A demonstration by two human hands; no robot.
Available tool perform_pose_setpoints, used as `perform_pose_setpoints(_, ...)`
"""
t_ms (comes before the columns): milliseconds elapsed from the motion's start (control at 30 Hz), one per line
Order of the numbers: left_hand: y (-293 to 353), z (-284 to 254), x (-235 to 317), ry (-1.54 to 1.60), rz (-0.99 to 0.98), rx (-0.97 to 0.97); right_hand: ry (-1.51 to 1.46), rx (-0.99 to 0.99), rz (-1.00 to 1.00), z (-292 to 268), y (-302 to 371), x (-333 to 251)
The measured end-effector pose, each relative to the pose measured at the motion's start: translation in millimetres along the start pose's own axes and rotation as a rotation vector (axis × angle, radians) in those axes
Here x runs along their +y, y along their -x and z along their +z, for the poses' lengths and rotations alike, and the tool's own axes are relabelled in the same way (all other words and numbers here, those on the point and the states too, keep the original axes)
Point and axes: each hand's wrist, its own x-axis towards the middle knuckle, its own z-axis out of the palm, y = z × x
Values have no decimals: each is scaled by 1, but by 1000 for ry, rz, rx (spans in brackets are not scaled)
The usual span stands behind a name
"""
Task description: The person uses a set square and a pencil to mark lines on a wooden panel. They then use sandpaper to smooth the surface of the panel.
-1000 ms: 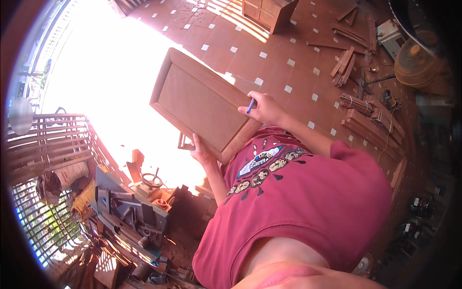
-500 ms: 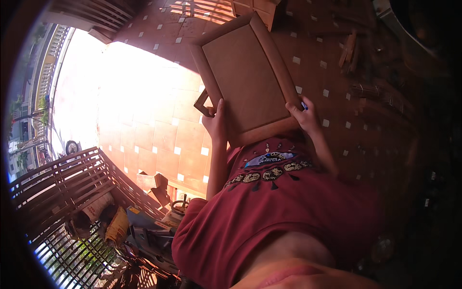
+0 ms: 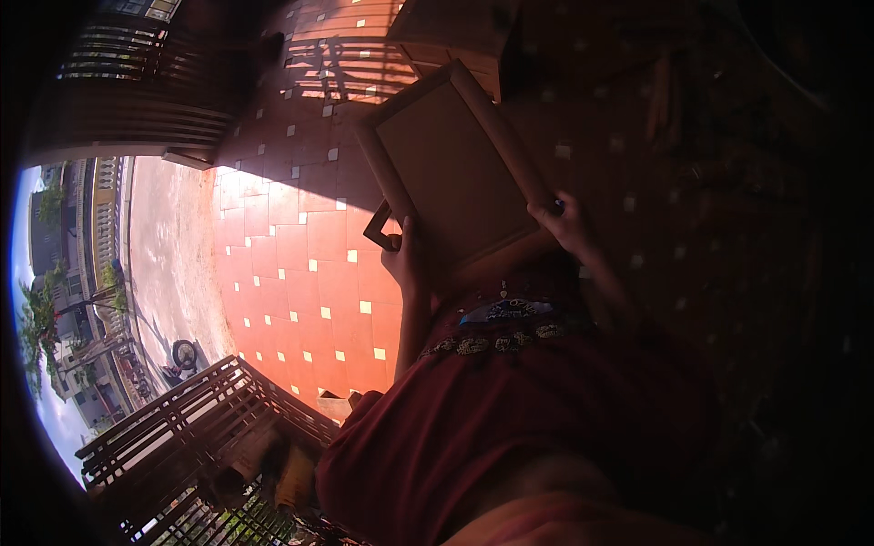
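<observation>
In front of my body I hold a brown wooden framed panel [image 3: 460, 164], tilted, with a wide rounded border around a flat, recessed middle. My left hand [image 3: 406, 259] is closed on its lower left edge, thumb on the face. A small angular brown piece [image 3: 377, 226] juts out beside the left fingers; the panel hides the rest, so its kind is unclear. My right hand [image 3: 566, 223] grips the lower right corner, thumb on the face and fingers behind. Near those fingers a small bluish spot shows, too dark to make out.
Beyond the panel stands a wooden box-like piece [image 3: 455, 36]. Slatted wooden structures [image 3: 164, 127] rise at the far left and the near left [image 3: 182, 428]. Red floor tiles [image 3: 291, 273] with small pale insets lie in sunlight. A wheel [image 3: 185, 354] shows outside. The right side is dark.
The view has shifted, so the surroundings sit lower in it, and the picture is darker. Both hands keep hold of the panel, which now appears slightly lower and more to the left.
</observation>
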Motion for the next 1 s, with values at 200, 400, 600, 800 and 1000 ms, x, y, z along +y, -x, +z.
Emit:
perform_pose_setpoints(200,-98,64,33,-26,-26,-145,-19,149,107,7,-86,-1)
perform_pose_setpoints(400,-225,150,95,123,-169,-300,51,226,237,29,-188,-72)
perform_pose_setpoints(600,-343,210,159,-150,-126,-498,-46,306,371,58,-271,-135)
perform_pose_setpoints(800,-435,275,178,-287,-174,-674,-151,427,291,82,-357,-123)
perform_pose_setpoints(1000,-499,325,168,-531,-143,-604,-402,362,322,64,-437,-118)
